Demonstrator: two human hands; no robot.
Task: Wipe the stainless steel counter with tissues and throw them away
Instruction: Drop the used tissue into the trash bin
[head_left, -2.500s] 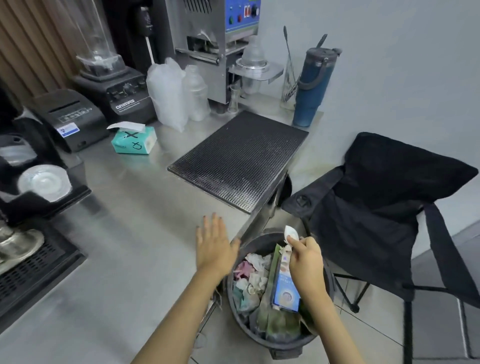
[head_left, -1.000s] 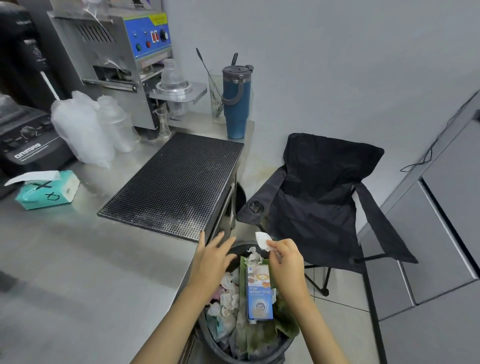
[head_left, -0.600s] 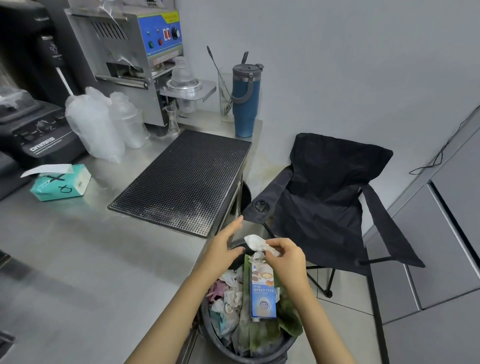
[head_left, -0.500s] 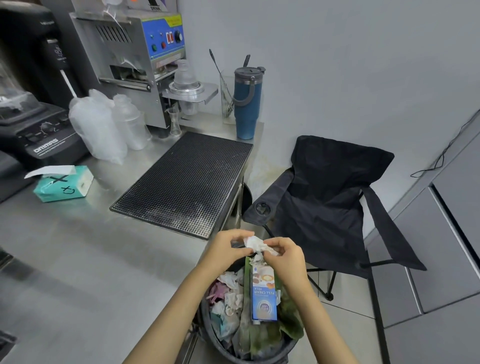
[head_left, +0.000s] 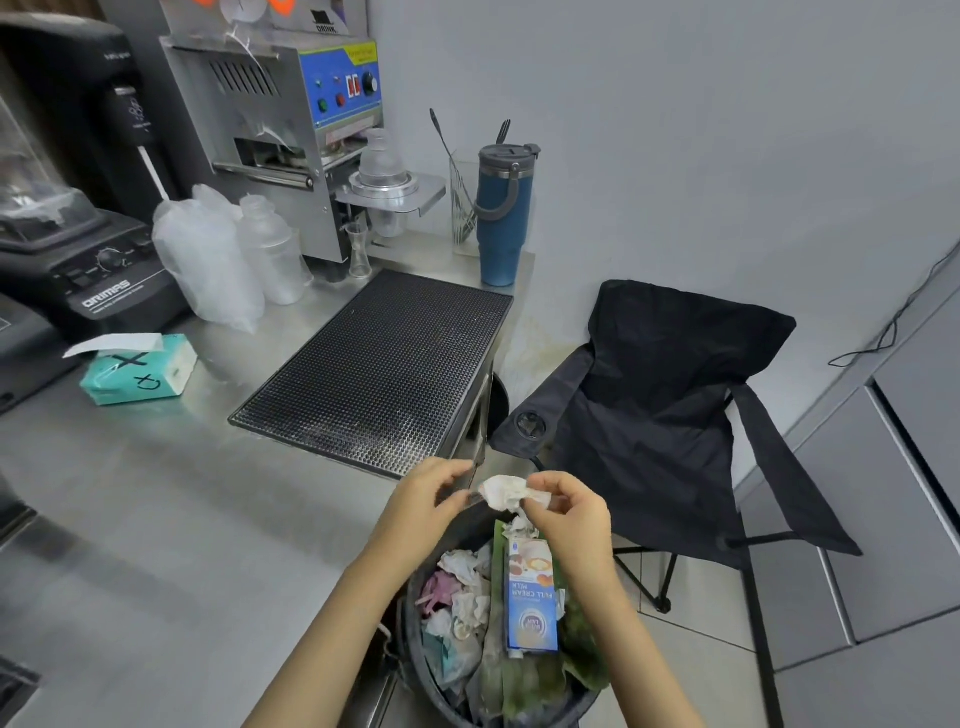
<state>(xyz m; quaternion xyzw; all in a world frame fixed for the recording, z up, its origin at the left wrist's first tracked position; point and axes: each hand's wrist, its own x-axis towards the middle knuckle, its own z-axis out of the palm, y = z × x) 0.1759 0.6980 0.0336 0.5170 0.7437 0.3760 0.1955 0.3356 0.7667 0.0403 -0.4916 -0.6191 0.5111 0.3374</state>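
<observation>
The right hand (head_left: 571, 514) pinches a crumpled white tissue (head_left: 501, 492) (over a dark round bin (head_left: 409, 631)). The left hand (head_left: 421, 506) pinches its other edge.

1. My left hand (head_left: 423, 506) has lifted off the counter (head_left: 156, 519) edge, where it lay flat with fingers spread, and moved right to the tissue (head_left: 504, 492).
2. Its fingers have curled, and thumb and fingertips now pinch the tissue's left end.
3. The tissue was a small flap standing up from my right hand (head_left: 569, 512); now it is a crumpled wad stretched between both hands above the bin (head_left: 410, 631).
4. My right hand, which held it alone, now holds only the right end.
</observation>
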